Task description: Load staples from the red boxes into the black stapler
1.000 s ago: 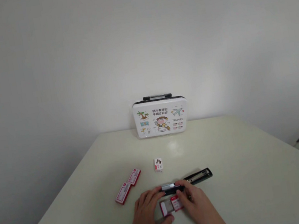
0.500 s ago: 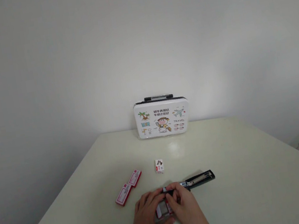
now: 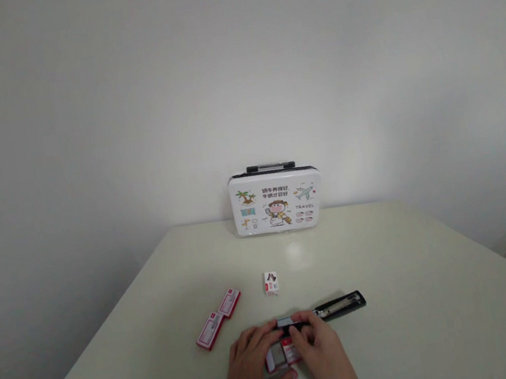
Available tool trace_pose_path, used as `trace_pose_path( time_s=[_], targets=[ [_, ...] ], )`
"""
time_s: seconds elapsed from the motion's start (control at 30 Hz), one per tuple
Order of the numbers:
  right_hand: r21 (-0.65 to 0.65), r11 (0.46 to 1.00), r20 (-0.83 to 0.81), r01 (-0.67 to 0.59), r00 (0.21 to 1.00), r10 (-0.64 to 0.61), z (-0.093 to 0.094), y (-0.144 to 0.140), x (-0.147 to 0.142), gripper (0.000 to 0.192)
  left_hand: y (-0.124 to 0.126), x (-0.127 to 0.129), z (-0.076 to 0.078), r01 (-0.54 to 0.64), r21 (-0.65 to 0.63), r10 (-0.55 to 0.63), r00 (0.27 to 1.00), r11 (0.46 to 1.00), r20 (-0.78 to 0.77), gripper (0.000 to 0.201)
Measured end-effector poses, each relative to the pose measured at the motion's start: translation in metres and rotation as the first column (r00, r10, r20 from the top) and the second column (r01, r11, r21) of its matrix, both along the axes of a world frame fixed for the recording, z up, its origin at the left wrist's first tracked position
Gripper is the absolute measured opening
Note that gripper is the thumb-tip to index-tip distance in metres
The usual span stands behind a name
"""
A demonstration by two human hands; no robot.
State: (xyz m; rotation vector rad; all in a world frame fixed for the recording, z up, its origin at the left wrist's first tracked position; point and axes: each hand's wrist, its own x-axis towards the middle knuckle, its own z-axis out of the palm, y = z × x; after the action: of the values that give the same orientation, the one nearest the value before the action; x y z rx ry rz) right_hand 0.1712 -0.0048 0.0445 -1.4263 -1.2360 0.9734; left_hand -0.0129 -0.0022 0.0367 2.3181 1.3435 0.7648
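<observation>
Likely loading long black metal stapler (image 3: 343,306) with half-curled left grip (image 3: 253,370), bunched right grip (image 3: 322,347); can't tell hold. Needs alignment inside it.

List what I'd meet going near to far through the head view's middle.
Flat red-and-white rectangular pack, open black-and-metal stapler, small white-and-red box, white rectangular case with black handle, pale wall.

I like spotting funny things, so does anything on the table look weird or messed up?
The stapler by the right hand looks oddest: it is opened out wide, not folded shut. The two red-and-white boxes at left lie slightly out of line. I see nothing spilled or broken.
</observation>
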Motion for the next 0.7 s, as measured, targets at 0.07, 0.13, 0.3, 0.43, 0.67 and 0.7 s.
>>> trace_pose_path(
  time_s=[0.07, 0.13, 0.3, 0.43, 0.67, 0.7],
  targets=[
    [0.006, 1.000, -0.008, 0.003, 1.000, -0.003, 0.001, 0.001, -0.002, 0.034, 0.001, 0.000, -0.001, 0.002, -0.003, -0.002, 1.000, 1.000, -0.002, 0.067],
    [0.031, 0.999, 0.028, -0.018, 0.999, 0.017, 0.003, 0.004, -0.005, 0.030, 0.001, 0.000, -0.002, 0.002, -0.009, -0.002, 1.000, 1.000, -0.008, 0.066],
    [0.101, 0.989, 0.177, -0.111, 0.980, 0.092, 0.016, 0.012, -0.009, 0.021, -0.001, -0.001, 0.003, 0.013, -0.016, -0.013, 1.000, 1.000, 0.000, 0.063],
    [0.100, 0.979, 0.196, -0.179, 0.968, 0.157, 0.032, 0.011, -0.005, 0.018, -0.001, 0.000, 0.003, 0.005, -0.016, -0.005, 1.000, 1.000, 0.013, 0.064],
    [0.028, 0.940, 0.487, -0.340, 0.826, 0.284, 0.042, -0.008, -0.009, 0.017, -0.003, 0.004, 0.003, -0.054, 0.010, 0.054, 0.997, 0.998, 0.048, 0.048],
    [0.015, 0.942, 0.521, -0.335, 0.807, 0.279, 0.040, -0.009, -0.010, 0.019, -0.004, 0.005, 0.006, -0.059, -0.002, 0.059, 0.997, 0.998, 0.041, 0.040]
  ],
)
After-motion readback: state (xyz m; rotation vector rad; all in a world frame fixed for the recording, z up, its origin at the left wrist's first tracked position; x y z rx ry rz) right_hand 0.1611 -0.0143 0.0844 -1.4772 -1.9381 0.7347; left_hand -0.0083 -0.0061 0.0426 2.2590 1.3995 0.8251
